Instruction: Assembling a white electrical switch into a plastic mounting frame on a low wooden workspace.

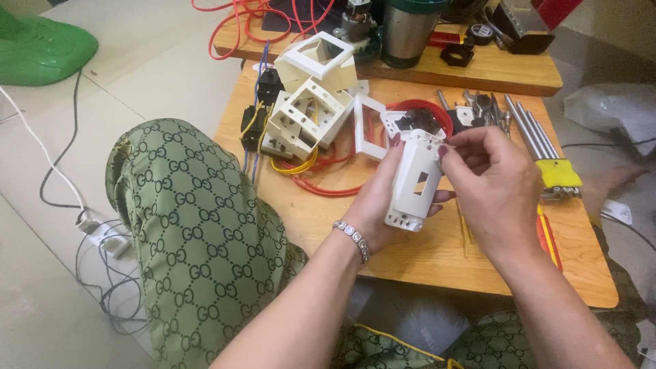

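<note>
My left hand [377, 198] grips a white plastic switch frame [415, 181] upright above the wooden board [437, 253]; a bead bracelet sits on that wrist. My right hand [493, 184] pinches the frame's top edge with thumb and fingertips, where a small dark part shows. Behind the hands lie a coil of red wire [424, 109] and a white square faceplate [369, 126].
White wall boxes [307, 113] with yellow and red wires and black switch modules [254, 123] fill the board's left. Hex keys in a yellow holder [550, 154] and a red-handled tool [548, 236] lie right. A steel cup [406, 31] stands on the far board. My patterned knee [198, 232] is left.
</note>
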